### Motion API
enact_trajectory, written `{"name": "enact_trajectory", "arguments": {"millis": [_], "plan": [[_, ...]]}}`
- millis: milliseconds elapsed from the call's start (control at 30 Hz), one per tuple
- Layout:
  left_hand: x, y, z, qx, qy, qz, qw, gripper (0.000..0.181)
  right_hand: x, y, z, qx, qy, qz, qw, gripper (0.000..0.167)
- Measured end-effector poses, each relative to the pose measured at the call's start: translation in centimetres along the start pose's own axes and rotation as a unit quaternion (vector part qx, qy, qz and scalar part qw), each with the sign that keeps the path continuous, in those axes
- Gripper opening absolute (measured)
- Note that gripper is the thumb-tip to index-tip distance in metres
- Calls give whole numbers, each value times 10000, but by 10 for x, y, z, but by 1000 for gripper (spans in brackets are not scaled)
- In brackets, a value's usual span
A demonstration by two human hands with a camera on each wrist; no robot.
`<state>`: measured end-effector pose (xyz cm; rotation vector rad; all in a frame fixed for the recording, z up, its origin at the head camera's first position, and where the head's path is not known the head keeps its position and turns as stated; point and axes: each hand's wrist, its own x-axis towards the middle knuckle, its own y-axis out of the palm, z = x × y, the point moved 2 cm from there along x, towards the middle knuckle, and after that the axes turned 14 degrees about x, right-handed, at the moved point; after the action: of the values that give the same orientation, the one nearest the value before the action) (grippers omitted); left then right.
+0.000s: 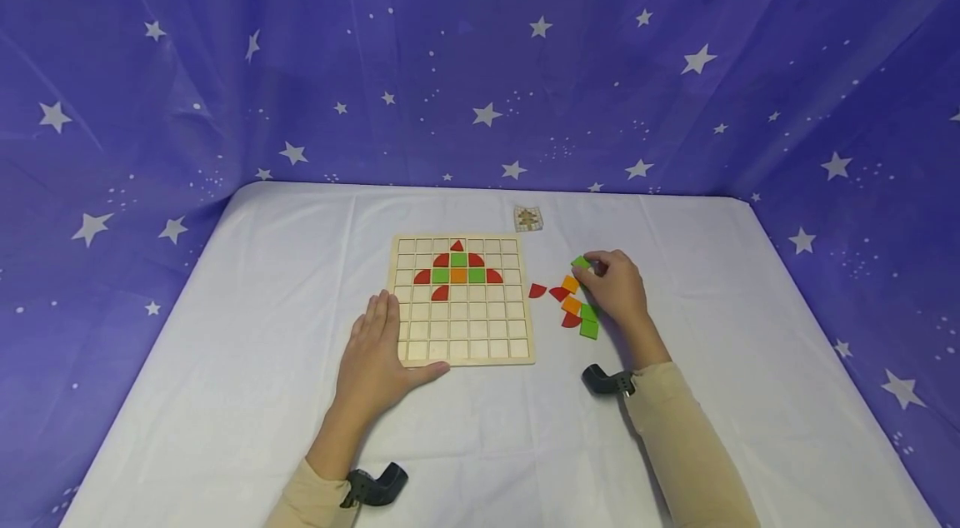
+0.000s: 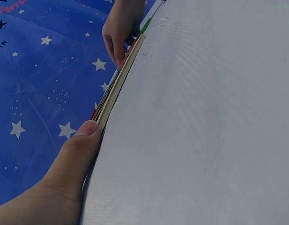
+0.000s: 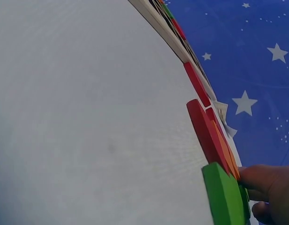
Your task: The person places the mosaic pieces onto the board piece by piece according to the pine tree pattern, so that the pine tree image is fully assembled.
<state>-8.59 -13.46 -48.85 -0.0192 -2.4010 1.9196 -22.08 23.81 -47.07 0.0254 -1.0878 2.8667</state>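
A wooden grid board [image 1: 480, 330] lies on the white table. Red, green and orange tiles fill part of its upper cells, among them an orange square tile [image 1: 458, 276] and a red triangle tile [image 1: 457, 246] at the top. My left hand [image 1: 372, 357] rests against the board's lower left corner, fingers straight along the side and thumb [image 2: 88, 129] on the front edge. Right of the board, my right hand [image 1: 618, 286] pinches a green square tile [image 1: 581, 262] between thumb and forefinger, above a loose cluster of tiles. Its fingers are partly hidden in the right wrist view.
Loose red quarter-round tiles [image 1: 537, 291], orange tiles [image 1: 572, 305] and green tiles [image 1: 589, 330] lie right of the board, some overlapping. Behind the board's right corner is a small pattern card [image 1: 528, 218]. A blue star-printed curtain [image 1: 420, 78] surrounds the table [image 1: 480, 445].
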Motion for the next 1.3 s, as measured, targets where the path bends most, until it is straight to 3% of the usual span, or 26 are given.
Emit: {"name": "enact_trajectory", "arguments": {"millis": [367,633,933,1300], "plan": [[-1,-4,-3,-32,53,-118,9999,134,-1,1,5,-262,-395,134,9988,39],[0,-4,-2,-52,51,-75,9999,136,-5,7,17,-167,-648,251,9974,37],[-2,-4,-2,-11,54,-41,10000,136,-23,35,59,-280,-1196,655,9903,36],[0,-4,-1,-21,49,3,10000,137,-46,81,102,-258,-1858,1476,9711,36]]}}
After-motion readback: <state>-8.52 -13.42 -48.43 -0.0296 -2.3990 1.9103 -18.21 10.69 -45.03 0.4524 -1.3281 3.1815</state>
